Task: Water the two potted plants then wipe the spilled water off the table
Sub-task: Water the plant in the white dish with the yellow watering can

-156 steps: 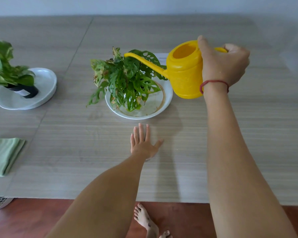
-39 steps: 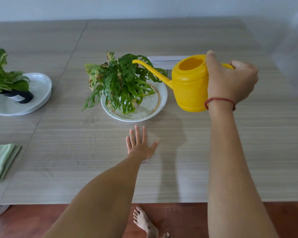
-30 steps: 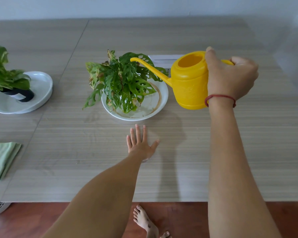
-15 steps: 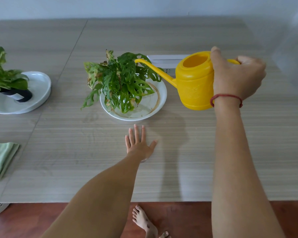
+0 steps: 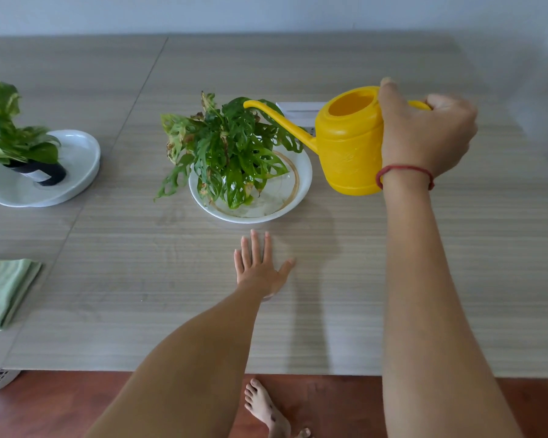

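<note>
Wood-grain table (image 5: 424, 279): right hand (image 5: 424, 134) clamps yellow watering can (image 5: 348, 147); left hand (image 5: 260, 270) flat, fingers apart.

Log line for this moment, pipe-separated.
right hand grips yellow watering can, spout over center plant | left hand flat on table

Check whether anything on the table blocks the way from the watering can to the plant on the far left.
Only the middle plant lies between the watering can and the left plant; the table there is otherwise bare.
</note>
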The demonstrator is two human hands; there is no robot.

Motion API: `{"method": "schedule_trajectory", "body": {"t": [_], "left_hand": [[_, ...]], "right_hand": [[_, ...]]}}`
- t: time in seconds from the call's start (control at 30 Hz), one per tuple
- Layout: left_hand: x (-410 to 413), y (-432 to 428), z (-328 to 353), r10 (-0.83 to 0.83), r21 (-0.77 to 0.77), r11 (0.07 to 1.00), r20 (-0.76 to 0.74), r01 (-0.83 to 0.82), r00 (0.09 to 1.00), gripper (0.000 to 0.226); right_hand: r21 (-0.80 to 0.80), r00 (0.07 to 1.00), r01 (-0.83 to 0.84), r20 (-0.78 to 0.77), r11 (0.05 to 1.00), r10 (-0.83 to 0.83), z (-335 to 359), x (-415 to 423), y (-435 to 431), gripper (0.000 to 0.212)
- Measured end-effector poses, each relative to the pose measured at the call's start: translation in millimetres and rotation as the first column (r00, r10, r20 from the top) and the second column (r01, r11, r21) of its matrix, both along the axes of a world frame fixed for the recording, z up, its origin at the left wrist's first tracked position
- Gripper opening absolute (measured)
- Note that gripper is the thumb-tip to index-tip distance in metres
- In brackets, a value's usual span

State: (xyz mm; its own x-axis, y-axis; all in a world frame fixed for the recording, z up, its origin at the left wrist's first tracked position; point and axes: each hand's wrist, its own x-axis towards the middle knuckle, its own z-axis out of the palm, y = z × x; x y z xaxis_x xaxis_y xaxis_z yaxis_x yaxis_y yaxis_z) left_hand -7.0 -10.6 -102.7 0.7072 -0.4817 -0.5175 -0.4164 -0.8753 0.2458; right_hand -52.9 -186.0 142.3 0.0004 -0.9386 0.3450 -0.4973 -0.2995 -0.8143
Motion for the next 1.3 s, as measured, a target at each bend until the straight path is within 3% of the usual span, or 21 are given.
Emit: {"method": "schedule_trajectory", "body": {"t": [0.6, 1.3], "left_hand": [[1, 0, 3, 0.003, 0.008, 1.000, -0.030, -0.003, 1.000, 0.084], [0, -1, 4, 0.000, 0.010, 1.000, -0.017, 0.000, 1.000, 0.085]], "right_hand": [[-0.049, 0.995, -0.096, 0.009, 0.994, 0.096, 11, 37, 20, 0.067], [-0.074, 0.993, -0.114, 0.023, 0.991, 0.116, 4, 12, 28, 0.066]]}}
